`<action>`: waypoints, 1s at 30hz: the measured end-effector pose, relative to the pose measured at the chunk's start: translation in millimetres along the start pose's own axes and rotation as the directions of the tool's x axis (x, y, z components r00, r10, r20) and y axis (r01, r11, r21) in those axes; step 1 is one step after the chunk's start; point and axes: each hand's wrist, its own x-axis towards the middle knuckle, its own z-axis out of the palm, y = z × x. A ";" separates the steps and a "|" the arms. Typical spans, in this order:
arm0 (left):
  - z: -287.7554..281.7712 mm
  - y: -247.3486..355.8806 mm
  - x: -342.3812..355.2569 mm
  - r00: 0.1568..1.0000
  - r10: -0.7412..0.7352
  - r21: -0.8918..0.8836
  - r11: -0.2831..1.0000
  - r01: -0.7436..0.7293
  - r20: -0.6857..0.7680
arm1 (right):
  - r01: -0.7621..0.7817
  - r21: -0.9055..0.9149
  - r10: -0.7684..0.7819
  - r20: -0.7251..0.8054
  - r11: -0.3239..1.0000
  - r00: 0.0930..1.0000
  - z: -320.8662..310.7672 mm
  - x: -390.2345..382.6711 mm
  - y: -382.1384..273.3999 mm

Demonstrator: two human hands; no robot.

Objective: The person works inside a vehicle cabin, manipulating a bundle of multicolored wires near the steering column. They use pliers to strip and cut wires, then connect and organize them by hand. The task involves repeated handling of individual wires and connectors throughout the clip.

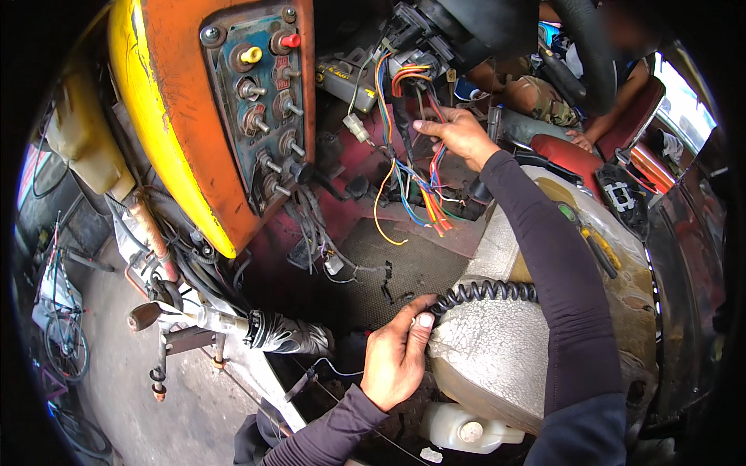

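Many wires [430, 203] dangle below right hand [460, 138]; left hand [398, 353] touches coiled cord [491, 291].

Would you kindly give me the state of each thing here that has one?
Wire bundle: hanging, lower ends loose and spread.
Right hand: closed on some wires.
Coiled black cord: coils drawn close together.
Left hand: closed on the cord's end.
White connector: dangling.
Orange housing: paint scuffed.
White jug: capped.
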 end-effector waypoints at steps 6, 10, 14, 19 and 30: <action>-3.3 -1.5 0.0 0.999 0.038 0.019 0.999 -0.038 -0.007 | 0.061 0.008 -0.061 0.073 0.998 0.995 -11.1 8.5 -1.8; -5.1 -2.2 0.3 0.999 0.048 0.024 0.999 -0.047 -0.005 | 0.080 0.101 -0.082 0.013 0.992 0.997 -54.1 1.7 -13.4; -4.5 1.5 2.4 1.000 0.018 0.033 0.999 -0.019 0.025 | 0.032 0.233 -0.023 -0.040 0.972 0.999 -92.1 -9.1 -27.6; -4.4 -2.4 2.5 0.995 0.100 0.041 0.994 -0.099 -0.024 | -0.151 0.260 0.072 0.290 0.954 0.954 -98.4 -21.8 -45.9; -23.2 9.9 0.9 0.986 -0.004 -0.006 1.000 0.003 -0.164 | -0.066 0.119 0.006 0.449 0.991 0.893 -85.2 -31.4 -58.6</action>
